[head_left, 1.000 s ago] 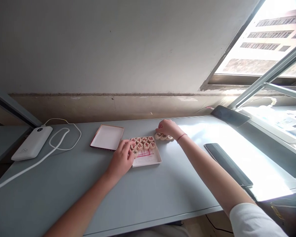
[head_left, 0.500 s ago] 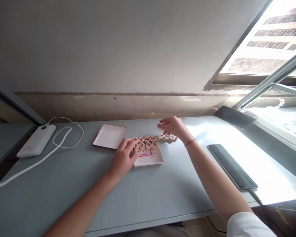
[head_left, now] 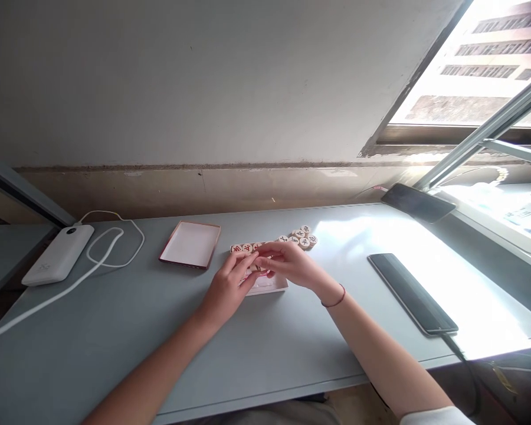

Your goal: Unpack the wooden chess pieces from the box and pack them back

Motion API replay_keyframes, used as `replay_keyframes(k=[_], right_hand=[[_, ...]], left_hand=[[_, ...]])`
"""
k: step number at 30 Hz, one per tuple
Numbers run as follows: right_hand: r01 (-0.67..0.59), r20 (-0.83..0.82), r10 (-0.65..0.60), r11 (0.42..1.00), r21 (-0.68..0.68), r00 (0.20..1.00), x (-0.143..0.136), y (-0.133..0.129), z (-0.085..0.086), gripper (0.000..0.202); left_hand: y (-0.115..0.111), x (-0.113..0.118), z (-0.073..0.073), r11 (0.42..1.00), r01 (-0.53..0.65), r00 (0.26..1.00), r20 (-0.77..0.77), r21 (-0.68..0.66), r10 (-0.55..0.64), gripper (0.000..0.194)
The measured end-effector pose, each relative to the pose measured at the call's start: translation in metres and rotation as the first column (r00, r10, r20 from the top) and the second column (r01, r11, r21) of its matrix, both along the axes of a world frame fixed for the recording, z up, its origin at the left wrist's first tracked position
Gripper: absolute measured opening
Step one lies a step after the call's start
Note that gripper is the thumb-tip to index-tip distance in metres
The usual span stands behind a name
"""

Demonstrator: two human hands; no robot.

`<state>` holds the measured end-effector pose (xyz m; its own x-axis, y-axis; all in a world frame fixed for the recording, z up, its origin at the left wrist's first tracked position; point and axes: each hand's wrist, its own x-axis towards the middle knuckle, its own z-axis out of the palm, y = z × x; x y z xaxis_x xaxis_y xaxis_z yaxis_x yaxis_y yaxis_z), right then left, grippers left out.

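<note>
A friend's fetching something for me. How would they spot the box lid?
Start at the grey-blue table by the wall. Between the white power bank and the left hand lies the box lid, open side up. Unlike the white-walled box nearby, it shows a dark red outer side.

1. Table (head_left: 230,372): plain grey-blue.
2. Boxed pieces (head_left: 246,248): pale, red characters.
3. Outer pieces (head_left: 305,241): pale, black characters.
4. Box (head_left: 269,288): white, pink lines inside.
5. Lid (head_left: 192,243): white inside, dark-red edge.
6. Power bank (head_left: 55,258): white.
7. Bracelet (head_left: 338,300): red.
</note>
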<state>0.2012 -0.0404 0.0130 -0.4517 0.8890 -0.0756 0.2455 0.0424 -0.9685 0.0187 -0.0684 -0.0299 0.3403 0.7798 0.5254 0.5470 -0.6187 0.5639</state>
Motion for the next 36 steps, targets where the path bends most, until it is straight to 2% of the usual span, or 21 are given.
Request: replay_keyframes(k=[5,8,12,14,18,22,25,32,36], right_hand=[[0.155,0.009,-0.156,0.984,0.083,0.988,0.015,0.005,0.004,0.039],[0.167,0.077,-0.175,0.981,0.097,0.982,0.02,0.003,0.008,0.034],[0.021,0.212,-0.064,0.98,0.196,0.975,0.021,-0.003,0.007,0.021],[-0.054,0.283,-0.024,0.964,0.262,0.959,0.019,-0.006,0.006,0.023],[-0.104,0.397,-0.068,0.912,0.398,0.915,0.009,-0.012,0.0,0.023],[-0.214,0.474,-0.072,0.826,0.522,0.877,-0.003,-0.013,-0.012,0.007],[-0.337,0.534,-0.043,0.731,0.593,0.845,-0.007,-0.012,-0.021,0.009],[-0.373,0.588,-0.15,0.644,0.668,0.795,-0.008,-0.008,-0.033,0.013],[-0.355,0.573,-0.15,0.651,0.67,0.806,-0.009,-0.008,-0.031,0.014]], left_hand=[[0.002,0.001,0.0,1.0,-0.023,0.998,-0.059,0.01,0.024,0.014],[0.003,0.003,-0.002,0.997,-0.032,0.987,-0.156,0.074,0.044,0.007],[0.003,0.004,-0.003,0.994,-0.097,0.966,-0.234,0.054,0.107,0.004],[0.002,0.003,-0.002,0.992,-0.12,0.961,-0.247,0.042,0.127,0.007],[0.004,-0.005,-0.001,0.993,-0.114,0.966,-0.23,0.043,0.12,0.009],[0.008,-0.014,-0.002,0.998,-0.063,0.98,-0.19,0.019,0.066,0.021],[0.009,-0.017,-0.003,0.999,-0.052,0.98,-0.192,-0.008,0.05,0.026],[0.007,-0.017,-0.01,1.0,-0.025,0.975,-0.22,-0.013,0.022,0.031],[0.008,-0.017,-0.011,1.0,-0.024,0.976,-0.216,-0.002,0.024,0.035]])
